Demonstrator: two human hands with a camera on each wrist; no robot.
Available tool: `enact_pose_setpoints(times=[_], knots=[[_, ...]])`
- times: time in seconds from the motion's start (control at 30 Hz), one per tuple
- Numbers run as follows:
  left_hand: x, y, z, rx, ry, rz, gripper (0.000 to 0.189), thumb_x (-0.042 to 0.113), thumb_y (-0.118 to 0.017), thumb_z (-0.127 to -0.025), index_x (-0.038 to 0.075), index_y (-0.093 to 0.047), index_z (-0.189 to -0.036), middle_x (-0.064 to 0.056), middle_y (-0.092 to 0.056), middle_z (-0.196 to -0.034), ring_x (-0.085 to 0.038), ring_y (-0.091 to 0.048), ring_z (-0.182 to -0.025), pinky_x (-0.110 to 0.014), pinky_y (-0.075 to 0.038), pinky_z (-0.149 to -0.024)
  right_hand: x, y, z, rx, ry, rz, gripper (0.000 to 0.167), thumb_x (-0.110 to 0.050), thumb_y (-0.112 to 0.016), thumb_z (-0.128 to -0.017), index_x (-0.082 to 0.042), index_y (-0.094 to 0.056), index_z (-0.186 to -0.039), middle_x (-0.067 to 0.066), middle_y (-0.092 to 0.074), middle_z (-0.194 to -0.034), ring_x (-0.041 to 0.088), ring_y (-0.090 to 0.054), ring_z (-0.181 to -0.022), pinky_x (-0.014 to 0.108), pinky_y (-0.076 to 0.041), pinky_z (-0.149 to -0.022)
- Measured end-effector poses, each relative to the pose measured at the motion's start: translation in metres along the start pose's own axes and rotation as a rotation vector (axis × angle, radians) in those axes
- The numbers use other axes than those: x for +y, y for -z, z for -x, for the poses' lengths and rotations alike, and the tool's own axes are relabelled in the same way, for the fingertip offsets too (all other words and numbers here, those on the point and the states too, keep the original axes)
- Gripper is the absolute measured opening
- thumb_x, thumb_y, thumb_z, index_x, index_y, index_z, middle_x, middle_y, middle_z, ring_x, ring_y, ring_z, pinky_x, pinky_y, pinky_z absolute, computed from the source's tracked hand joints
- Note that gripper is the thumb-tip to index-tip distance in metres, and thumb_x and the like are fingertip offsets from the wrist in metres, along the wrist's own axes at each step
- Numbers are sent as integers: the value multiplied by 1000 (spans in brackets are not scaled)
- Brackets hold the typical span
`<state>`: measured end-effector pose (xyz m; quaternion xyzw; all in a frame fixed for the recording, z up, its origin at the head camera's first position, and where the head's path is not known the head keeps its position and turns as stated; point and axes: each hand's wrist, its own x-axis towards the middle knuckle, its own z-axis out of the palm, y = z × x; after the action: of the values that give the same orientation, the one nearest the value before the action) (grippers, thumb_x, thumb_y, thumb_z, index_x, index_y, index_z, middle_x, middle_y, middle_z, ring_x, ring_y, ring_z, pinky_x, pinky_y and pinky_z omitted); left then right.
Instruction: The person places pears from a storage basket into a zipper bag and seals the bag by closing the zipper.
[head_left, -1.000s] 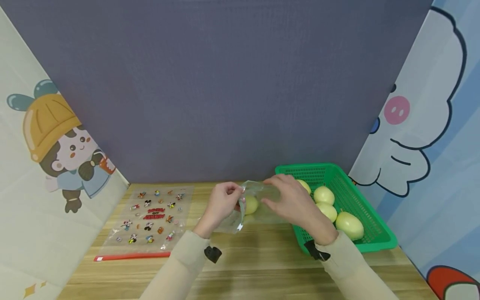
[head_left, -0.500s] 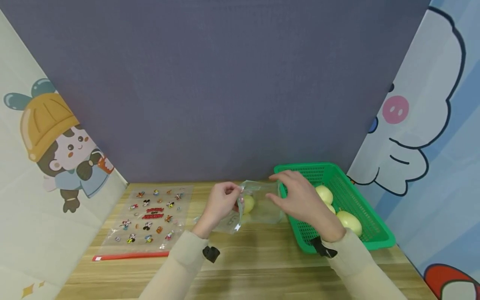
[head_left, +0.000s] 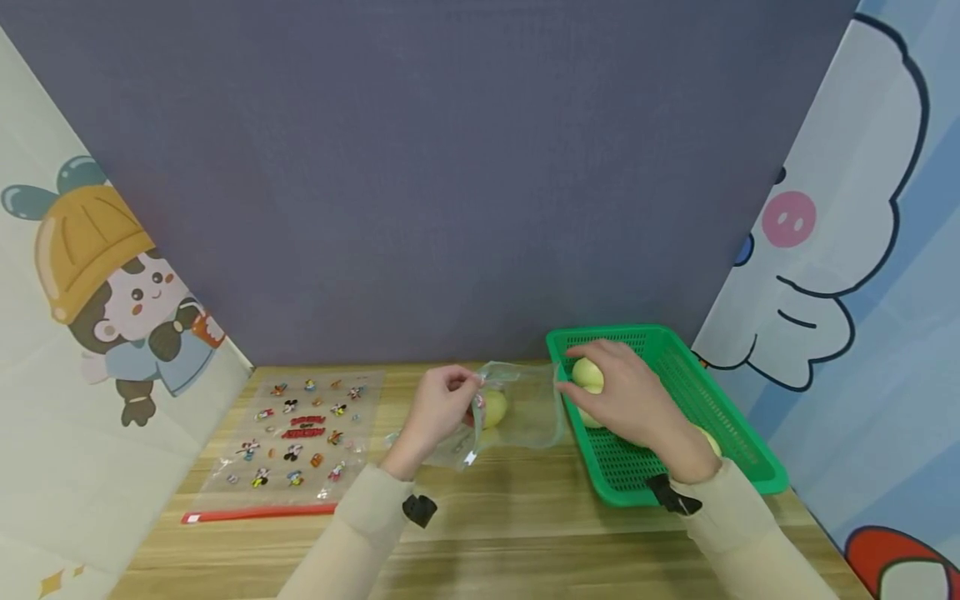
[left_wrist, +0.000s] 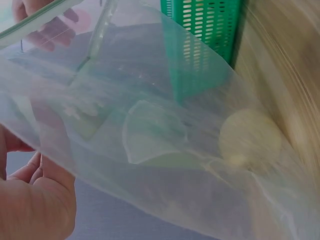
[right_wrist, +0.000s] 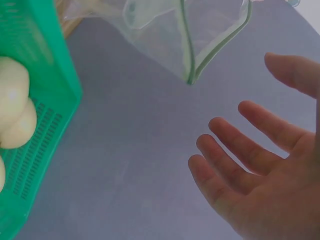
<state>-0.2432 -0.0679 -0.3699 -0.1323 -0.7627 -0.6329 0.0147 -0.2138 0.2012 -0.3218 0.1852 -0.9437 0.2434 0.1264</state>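
While the left hand (head_left: 442,406) apparently pinches the clear bag (head_left: 534,417), the right hand (head_left: 632,398) spread and empty, slippage could collapse it.

On the flat clear bag (head_left: 279,440) at your left, you see red lettering (head_left: 307,427), upside down, that appears to read "MICKEY AND FRIENDS", its small middle word blurred.

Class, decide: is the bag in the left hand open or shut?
Open: the right wrist view shows the bag with rims apart.
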Motion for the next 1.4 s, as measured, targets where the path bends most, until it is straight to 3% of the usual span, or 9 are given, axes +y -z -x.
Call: enact_pose_setpoints(times=[0.17,0.4,0.67,0.87,1.07,1.4], knots=[[0,0,1,6,15,-1,17,5,-59,-99,-8,-70,-98,-8,-68,-69,-16,-65,-53,-36,-61,-52,11,3,5,-12,-33,19,46,-40,-68,-97,-11,-64,-133,12,-61,-134,39,-50,-127,56,-51,-88],[-1,1,2,3,2,-14,19,5,-59,-99,-11,-69,-101,-9,-69,-70,-17,-65,-53,-36,-61,-53,29,7,11,-39,-62,73,50,-35,-71,-96,-5,-61,-135,22,-56,-140,47,-45,-132,67,-44,-99],[-2,3,4,1,19,-20,17,8,-60,-100,-5,-72,-99,-10,-69,-71,-19,-65,-53,-46,-62,-57,51,11,17,-46,-71,131,51,-35,-72,-94,-3,-62,-132,25,-58,-136,51,-49,-126,68,-45,-96],[-3,5,5,-4,17,-40,19,11,-60,-101,-3,-72,-98,-9,-69,-70,-21,-66,-53,-36,-61,-53,65,11,21,-44,-61,153,50,-35,-73,-93,0,-65,-128,27,-60,-131,52,-52,-121,66,-47,-94],[-4,5,6,-7,16,-52,19,12,-61,-101,-3,-72,-98,-8,-68,-70,-19,-65,-53,-34,-60,-52,85,11,29,-58,-62,168,51,-33,-75,-92,3,-64,-127,29,-60,-127,51,-55,-117,64,-49,-92],[-3,4,7,-7,17,-24,18,11,-63,-100,-4,-73,-97,-9,-68,-68,-18,-64,-51,-35,-60,-52,117,8,42,-128,-145,214,59,-37,-74,-91,4,-61,-132,36,-53,-134,58,-51,-119,70,-48,-88]])
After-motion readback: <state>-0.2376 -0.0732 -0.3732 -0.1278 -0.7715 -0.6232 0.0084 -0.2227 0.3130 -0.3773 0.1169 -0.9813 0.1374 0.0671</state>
